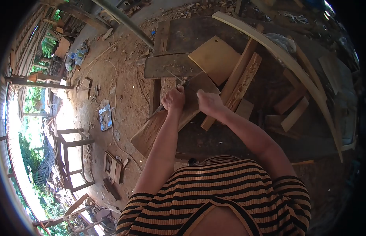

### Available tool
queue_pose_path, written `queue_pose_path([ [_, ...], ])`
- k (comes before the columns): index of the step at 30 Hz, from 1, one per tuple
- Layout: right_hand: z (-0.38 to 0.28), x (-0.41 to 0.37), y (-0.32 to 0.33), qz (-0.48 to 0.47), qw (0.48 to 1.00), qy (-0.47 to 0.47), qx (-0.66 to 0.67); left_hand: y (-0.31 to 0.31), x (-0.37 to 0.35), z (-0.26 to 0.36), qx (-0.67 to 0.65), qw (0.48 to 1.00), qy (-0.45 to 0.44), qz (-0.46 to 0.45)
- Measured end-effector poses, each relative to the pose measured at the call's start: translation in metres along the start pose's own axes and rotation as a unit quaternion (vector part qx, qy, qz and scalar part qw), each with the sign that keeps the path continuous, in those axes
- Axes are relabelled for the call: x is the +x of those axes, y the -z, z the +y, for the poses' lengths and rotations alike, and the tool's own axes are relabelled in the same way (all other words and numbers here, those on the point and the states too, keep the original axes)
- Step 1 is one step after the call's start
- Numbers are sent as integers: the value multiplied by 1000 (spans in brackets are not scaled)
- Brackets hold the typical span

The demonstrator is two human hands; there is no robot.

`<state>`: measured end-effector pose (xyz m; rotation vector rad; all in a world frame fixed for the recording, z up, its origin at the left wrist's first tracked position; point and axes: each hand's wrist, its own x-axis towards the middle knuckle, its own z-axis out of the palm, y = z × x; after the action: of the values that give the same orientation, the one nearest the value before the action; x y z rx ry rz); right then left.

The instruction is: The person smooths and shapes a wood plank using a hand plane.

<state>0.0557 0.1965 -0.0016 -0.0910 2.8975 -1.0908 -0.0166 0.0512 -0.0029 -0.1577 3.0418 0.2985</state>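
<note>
A broad wooden board (147,138) slants across the edge of the dark workbench, its near end jutting out over the ground. My left hand (174,98) is closed over the board's left edge, around a dark slim tool (156,113) whose ends show on both sides of the fist. My right hand (209,103) is closed just above the board's right side, a short way from the left. Its fingers face away from me, and I cannot tell what they hold. Beyond both hands lies a pale, flat board with a small hole (215,57).
Wooden strips (246,74) lie to the right of the hands. A long curved piece of wood (277,53) arches over the right of the bench, with several offcuts (295,114) near it. Wood chips litter the dirt ground; a wooden frame (74,143) stands at left.
</note>
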Motion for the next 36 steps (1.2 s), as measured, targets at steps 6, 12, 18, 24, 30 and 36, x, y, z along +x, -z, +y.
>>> queue_pose_path([
  [6,6,-11,-9,23,1000,11,14,-1,0,0,-1,1000,-5,18],
  [12,3,-42,17,-36,999,-28,0,-2,0,-1,3,1000,-5,3],
  [18,-7,22,-9,19,1000,11,0,3,-1,2,7,1000,-5,10],
  [24,2,-48,20,-37,999,-29,10,-1,2,0,2,1000,3,6],
  [30,1,-2,0,0,1000,-9,4,1,0,2,3,1000,-9,11],
  [36,1,-9,-4,11,1000,-3,10,2,0,2,2,1000,-3,11],
])
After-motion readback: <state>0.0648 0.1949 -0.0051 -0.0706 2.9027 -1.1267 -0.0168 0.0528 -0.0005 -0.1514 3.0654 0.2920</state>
